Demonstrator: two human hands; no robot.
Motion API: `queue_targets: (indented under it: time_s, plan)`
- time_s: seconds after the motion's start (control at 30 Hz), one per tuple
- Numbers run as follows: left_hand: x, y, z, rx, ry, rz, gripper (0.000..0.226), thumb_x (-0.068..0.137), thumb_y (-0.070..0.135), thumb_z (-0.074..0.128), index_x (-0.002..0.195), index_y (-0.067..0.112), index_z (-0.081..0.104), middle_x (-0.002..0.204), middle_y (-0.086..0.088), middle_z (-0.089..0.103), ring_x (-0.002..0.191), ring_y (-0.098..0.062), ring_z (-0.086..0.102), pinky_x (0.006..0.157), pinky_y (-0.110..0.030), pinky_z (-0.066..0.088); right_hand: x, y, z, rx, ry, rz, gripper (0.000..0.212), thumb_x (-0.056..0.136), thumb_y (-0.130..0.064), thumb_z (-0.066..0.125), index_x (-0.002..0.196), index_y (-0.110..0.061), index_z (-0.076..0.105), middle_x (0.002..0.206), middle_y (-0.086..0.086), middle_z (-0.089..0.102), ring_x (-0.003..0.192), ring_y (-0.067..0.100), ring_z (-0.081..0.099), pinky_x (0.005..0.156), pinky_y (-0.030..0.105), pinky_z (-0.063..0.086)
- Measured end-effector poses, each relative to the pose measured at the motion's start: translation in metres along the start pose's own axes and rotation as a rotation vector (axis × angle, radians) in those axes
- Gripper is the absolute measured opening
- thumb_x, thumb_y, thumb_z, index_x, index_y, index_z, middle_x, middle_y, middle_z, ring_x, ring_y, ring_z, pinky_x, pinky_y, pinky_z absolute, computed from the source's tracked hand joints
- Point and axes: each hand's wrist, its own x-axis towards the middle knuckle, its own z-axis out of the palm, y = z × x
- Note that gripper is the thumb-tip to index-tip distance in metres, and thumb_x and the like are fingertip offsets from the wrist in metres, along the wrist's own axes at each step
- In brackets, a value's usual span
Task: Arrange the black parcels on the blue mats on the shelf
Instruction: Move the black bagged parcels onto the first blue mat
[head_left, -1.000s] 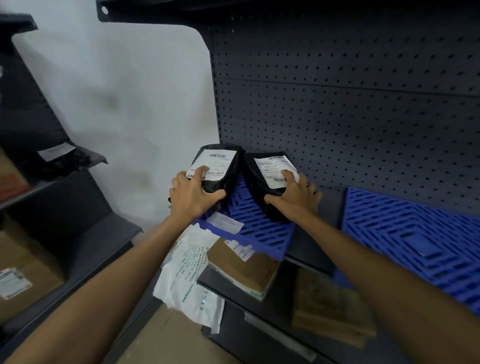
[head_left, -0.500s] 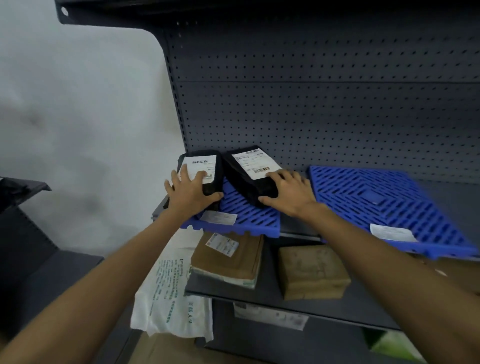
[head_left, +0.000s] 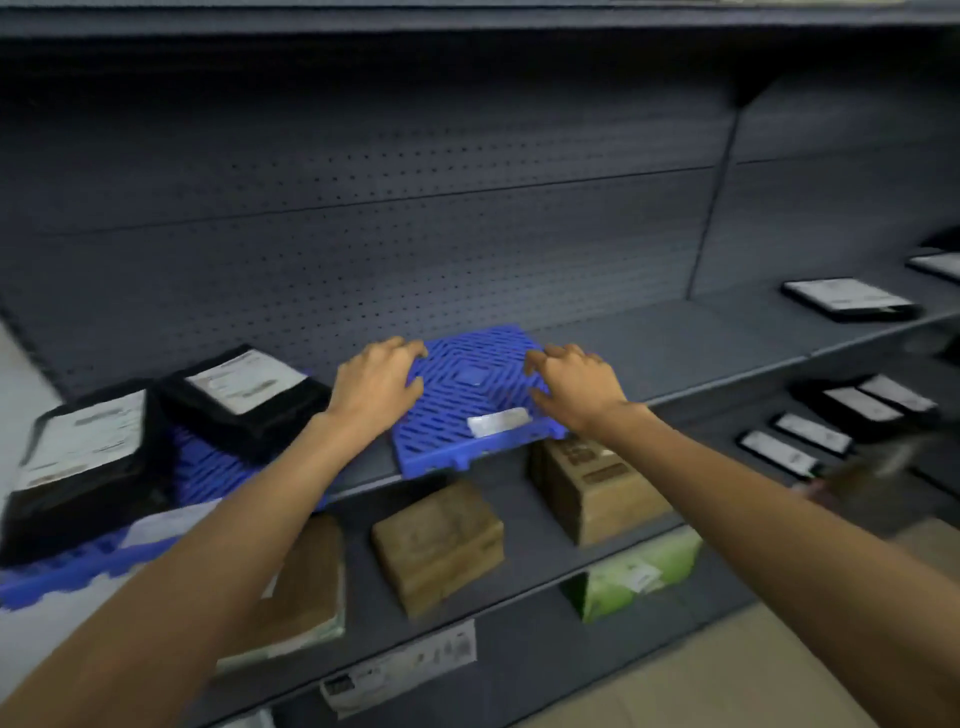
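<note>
Two black parcels with white labels lie side by side on the left blue mat (head_left: 208, 467): one at the far left (head_left: 83, 467), the other (head_left: 244, 395) to its right. A second blue mat (head_left: 467, 410) sits in the middle of the shelf with a white label on its front edge and no parcel on it. My left hand (head_left: 376, 387) hovers at that mat's left edge, fingers spread, holding nothing. My right hand (head_left: 574, 387) hovers at its right edge, also spread with nothing in it. More black parcels (head_left: 847, 299) lie on the shelf far to the right.
The dark shelf board (head_left: 675, 343) is backed by a grey pegboard (head_left: 415, 234). On the lower shelf stand brown cardboard parcels (head_left: 439, 543) and a green package (head_left: 634, 577). Further black parcels (head_left: 831, 421) rest on the lower shelf at right.
Both hands have let go of the two black parcels and moved right to the second blue mat. My view has swung right, bringing the right-hand parcels into sight.
</note>
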Motion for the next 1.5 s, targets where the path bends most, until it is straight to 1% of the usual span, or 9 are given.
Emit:
queue_targets:
  time_s: [0.1, 0.27, 0.5, 0.67, 0.83, 0.93, 1.03, 1.3, 1.5]
  plan:
    - [0.03, 0.074, 0.015, -0.051, 0.0, 0.114, 0.037, 0.092, 0.029, 0.058, 0.128, 0.024, 0.057, 0.123, -0.005, 0.057, 0.115, -0.031, 0.057, 0.084, -0.045, 0.049, -0.034, 0.072, -0.013, -0.021, 0.021, 0.124, 0.033, 0.092, -0.033, 0.056, 0.122, -0.02, 0.053, 0.124, 0.006, 0.057, 0.121, 0.028, 0.05, 0.095, 0.038, 0.042]
    - [0.073, 0.204, 0.041, -0.078, 0.034, 0.281, 0.033, 0.092, 0.034, 0.059, 0.124, 0.025, 0.057, 0.12, -0.002, 0.06, 0.111, -0.029, 0.059, 0.076, -0.043, 0.051, -0.099, 0.201, -0.028, -0.05, 0.018, 0.32, 0.029, 0.094, -0.031, 0.054, 0.12, -0.018, 0.052, 0.123, 0.008, 0.057, 0.119, 0.03, 0.05, 0.092, 0.041, 0.042]
    - [0.121, 0.413, 0.077, -0.172, 0.062, 0.469, 0.031, 0.094, 0.035, 0.057, 0.124, 0.025, 0.053, 0.12, -0.001, 0.059, 0.111, -0.028, 0.059, 0.076, -0.043, 0.052, -0.191, 0.381, -0.056, -0.095, 0.047, 0.543, 0.028, 0.094, -0.028, 0.05, 0.118, -0.015, 0.053, 0.12, 0.008, 0.058, 0.114, 0.033, 0.053, 0.088, 0.042, 0.045]
    - [0.153, 0.547, 0.096, -0.299, 0.105, 0.534, 0.028, 0.095, 0.034, 0.057, 0.12, 0.023, 0.054, 0.117, -0.001, 0.059, 0.108, -0.028, 0.059, 0.067, -0.037, 0.044, -0.243, 0.496, -0.084, -0.141, 0.099, 0.653, 0.025, 0.094, -0.031, 0.049, 0.116, -0.018, 0.052, 0.118, 0.007, 0.057, 0.114, 0.032, 0.051, 0.089, 0.043, 0.04]
    - [0.184, 0.661, 0.12, -0.351, 0.096, 0.614, 0.026, 0.093, 0.032, 0.06, 0.117, 0.022, 0.056, 0.117, 0.0, 0.06, 0.11, -0.028, 0.057, 0.072, -0.038, 0.046, -0.278, 0.597, -0.091, -0.16, 0.135, 0.772, 0.025, 0.095, -0.029, 0.047, 0.116, -0.017, 0.053, 0.118, 0.008, 0.056, 0.113, 0.033, 0.052, 0.088, 0.044, 0.04]
    - [0.212, 0.714, 0.139, -0.358, 0.098, 0.654, 0.026, 0.093, 0.033, 0.06, 0.116, 0.022, 0.057, 0.116, -0.001, 0.061, 0.109, -0.028, 0.056, 0.076, -0.039, 0.047, -0.285, 0.646, -0.082, -0.155, 0.131, 0.815, 0.027, 0.095, -0.031, 0.048, 0.119, -0.018, 0.052, 0.117, 0.007, 0.056, 0.113, 0.032, 0.052, 0.088, 0.043, 0.04]
    - [0.245, 0.764, 0.159, -0.371, 0.107, 0.699, 0.026, 0.093, 0.033, 0.06, 0.116, 0.022, 0.057, 0.115, -0.001, 0.061, 0.107, -0.027, 0.056, 0.074, -0.038, 0.046, -0.279, 0.692, -0.07, -0.161, 0.093, 0.844, 0.033, 0.095, -0.036, 0.049, 0.123, -0.019, 0.051, 0.12, 0.007, 0.055, 0.115, 0.031, 0.052, 0.093, 0.044, 0.039]
    - [0.384, 0.902, 0.212, -0.398, 0.086, 0.746, 0.029, 0.093, 0.034, 0.059, 0.12, 0.023, 0.054, 0.122, -0.001, 0.057, 0.112, -0.028, 0.052, 0.074, -0.041, 0.046, -0.208, 0.856, -0.08, -0.199, 0.1, 0.847, 0.034, 0.094, -0.03, 0.053, 0.126, -0.017, 0.048, 0.125, 0.009, 0.053, 0.119, 0.032, 0.049, 0.095, 0.046, 0.041]
    - [0.474, 1.019, 0.262, -0.334, -0.023, 0.805, 0.037, 0.093, 0.034, 0.06, 0.125, 0.021, 0.05, 0.126, -0.005, 0.054, 0.116, -0.031, 0.051, 0.083, -0.045, 0.047, -0.194, 0.993, -0.08, -0.201, 0.122, 0.902, 0.029, 0.096, -0.031, 0.052, 0.12, -0.015, 0.047, 0.12, 0.01, 0.055, 0.113, 0.033, 0.053, 0.087, 0.044, 0.043]
